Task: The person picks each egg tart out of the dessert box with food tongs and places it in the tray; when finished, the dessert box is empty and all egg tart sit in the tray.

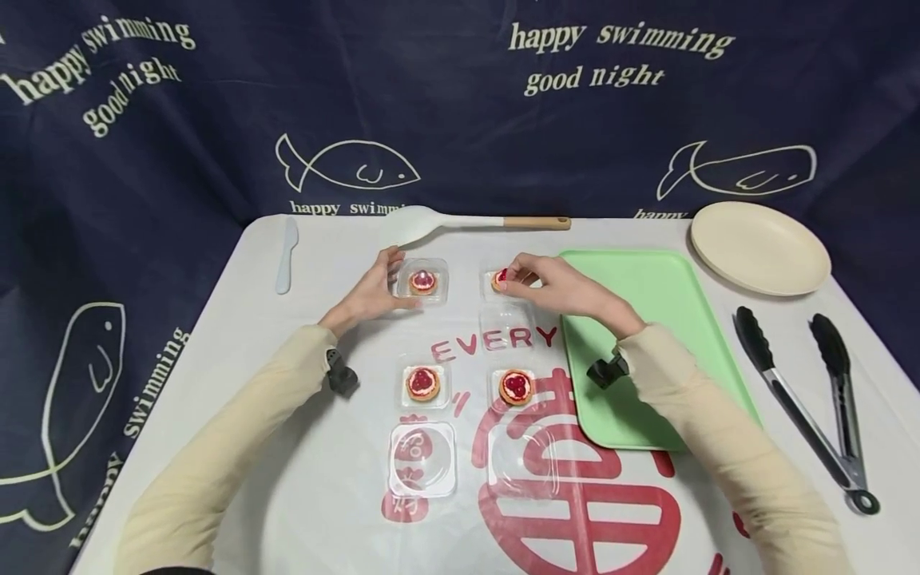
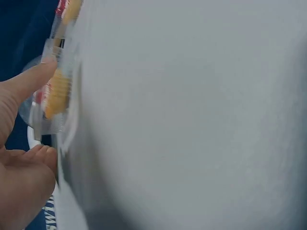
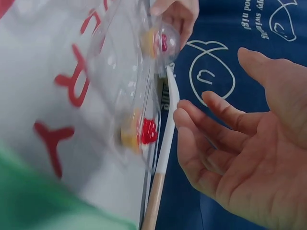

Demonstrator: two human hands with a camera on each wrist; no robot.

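Note:
My left hand (image 1: 370, 289) grips a clear plastic box (image 1: 442, 271) at the back left, thumb along its near side and fingers at its far left corner. Under the box's domed lid sits a small berry tart (image 1: 422, 281). My right hand (image 1: 549, 283) hovers with loosely bent, empty fingers at another berry tart (image 1: 499, 279), partly hidden behind them in the head view. That tart lies in an opened clear box, its lid (image 1: 506, 327) folded toward me. In the right wrist view the right fingers (image 3: 192, 139) stand apart from this tart (image 3: 146, 132).
Nearer to me, a left tart (image 1: 422, 383) and a right tart (image 1: 516, 387) sit in opened boxes, lids (image 1: 422, 479) toward me. Right of them are a green tray (image 1: 625, 271), tongs (image 1: 805, 423) and a cream plate (image 1: 762, 247). A white spatula (image 1: 467, 220) and pale blue knife (image 1: 286, 255) lie behind.

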